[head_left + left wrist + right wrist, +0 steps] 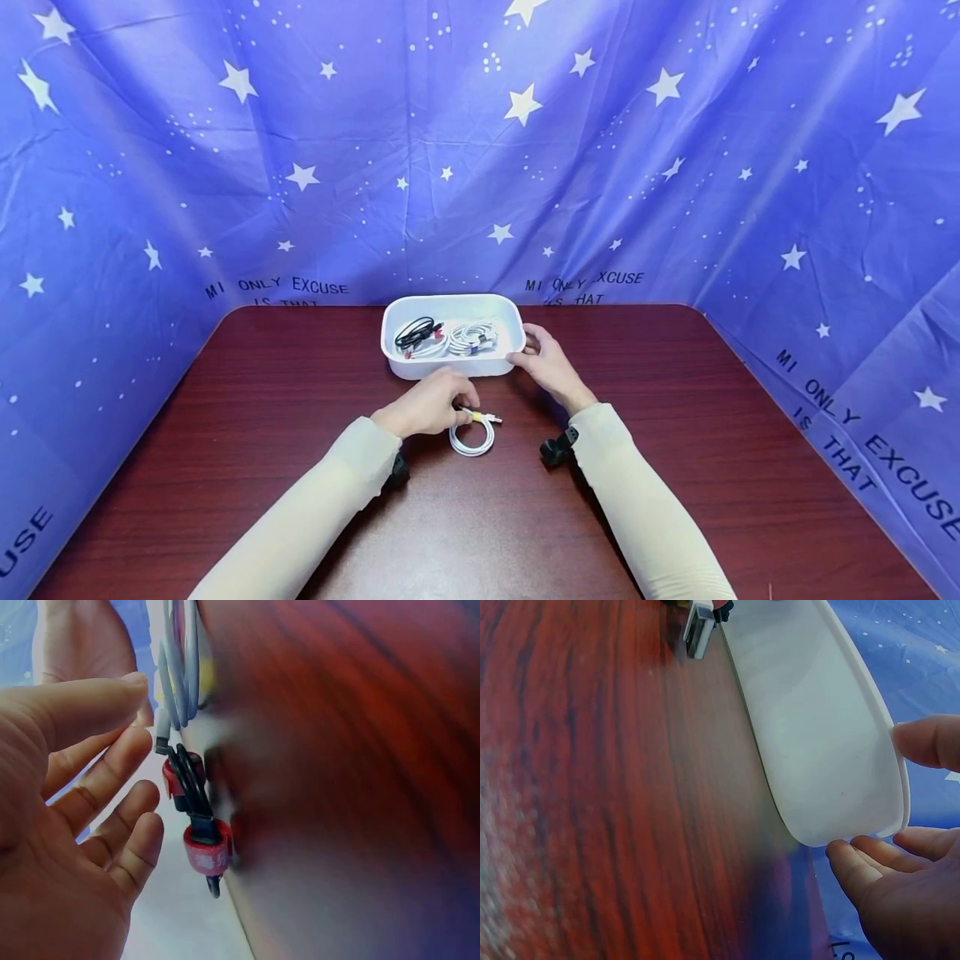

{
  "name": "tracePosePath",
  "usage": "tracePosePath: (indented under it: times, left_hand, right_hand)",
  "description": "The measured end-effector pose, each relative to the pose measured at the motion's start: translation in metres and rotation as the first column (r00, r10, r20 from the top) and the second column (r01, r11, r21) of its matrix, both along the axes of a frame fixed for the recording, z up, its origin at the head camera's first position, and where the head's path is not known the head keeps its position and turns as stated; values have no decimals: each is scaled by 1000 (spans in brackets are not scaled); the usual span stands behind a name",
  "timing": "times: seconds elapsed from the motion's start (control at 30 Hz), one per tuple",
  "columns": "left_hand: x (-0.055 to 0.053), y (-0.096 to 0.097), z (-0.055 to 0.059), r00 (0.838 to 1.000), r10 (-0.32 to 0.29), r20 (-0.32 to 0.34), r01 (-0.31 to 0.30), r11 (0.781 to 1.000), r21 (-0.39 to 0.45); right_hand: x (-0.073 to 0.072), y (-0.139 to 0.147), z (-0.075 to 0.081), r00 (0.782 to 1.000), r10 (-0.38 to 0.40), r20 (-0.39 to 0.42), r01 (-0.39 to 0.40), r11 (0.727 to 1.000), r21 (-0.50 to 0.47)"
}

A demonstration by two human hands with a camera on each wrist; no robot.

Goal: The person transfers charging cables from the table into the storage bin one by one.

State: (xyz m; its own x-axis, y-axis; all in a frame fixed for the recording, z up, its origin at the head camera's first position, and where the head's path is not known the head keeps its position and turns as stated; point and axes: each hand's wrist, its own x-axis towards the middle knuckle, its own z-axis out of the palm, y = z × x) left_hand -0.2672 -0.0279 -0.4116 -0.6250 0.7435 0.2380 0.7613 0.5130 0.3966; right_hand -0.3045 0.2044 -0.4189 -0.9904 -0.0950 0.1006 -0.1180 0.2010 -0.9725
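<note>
A coiled white cable [472, 452] with a yellow tie lies on the table before a white box [483, 367]. My left hand [433, 404] is over the coil, fingers bent close to the tie. The left wrist view shows its thumb and fingers apart, beside the white cable and a black cable [196, 796] with red ties. That black cable is hidden behind the hand in the head view. At the box's right end my right hand [551, 367] holds on, thumb at the rim and fingers against the wall. A metal plug [697, 631] shows near the box in the right wrist view.
Inside the box are another black cable [415, 333] and several coiled white cables [471, 339]. The dark red wooden table [315, 350] reaches back to a blue curtain [420, 125] with white stars.
</note>
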Motion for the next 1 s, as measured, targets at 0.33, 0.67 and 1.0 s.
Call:
tracePosePath:
  times: [0.33,0.67,1.0]
  left_hand:
    - [-3,11,3,996,-51,-77,40,991,-130]
    - [-5,17,1,990,-24,-142,-8,975,-224]
    - [-5,18,1,989,-21,-145,-16,968,-252]
  right_hand:
    - [1,1,0,1000,-5,-13,5,1000,-3]
    - [0,0,0,1000,6,-5,-6,1000,-5]
    - [1,-1,0,1000,5,-10,-5,1000,4]
